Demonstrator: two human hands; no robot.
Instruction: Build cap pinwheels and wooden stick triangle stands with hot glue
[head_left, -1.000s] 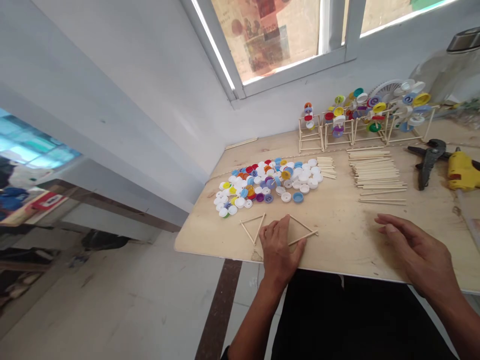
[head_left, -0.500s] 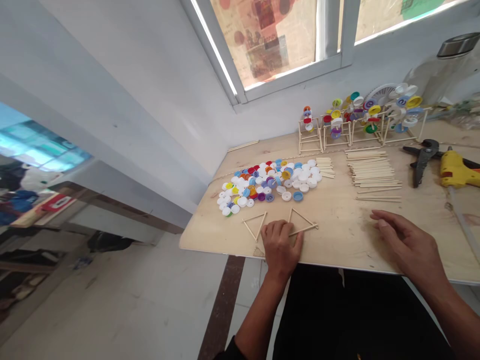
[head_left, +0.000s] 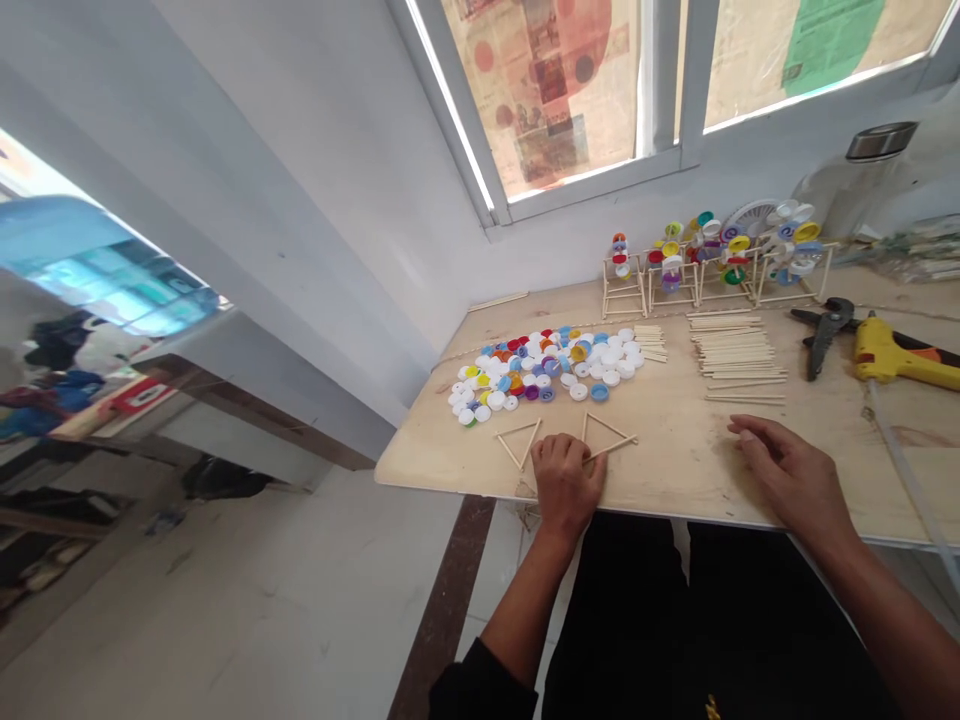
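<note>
Near the front edge of the table, my left hand is closed over one corner of a triangle of thin wooden sticks. Its fingers and thumb hide that corner. A second stick triangle lies flat just left of this hand. My right hand rests at the table on the right, open and loosely curved, with nothing visible in it. Beyond its fingertips lies a pile of loose wooden sticks. A heap of colourful bottle caps spreads behind the triangles.
Short sticks lie beside the caps. Pliers-like cutters and a yellow glue gun lie at right. Along the wall stand several stick frames with cap wheels. A glass jar stands behind, beneath the window. The table ends at left.
The camera view has shifted slightly, moving the scene in the picture. Both hands keep nearly the same places on the table, the left still at the triangle's corner.
</note>
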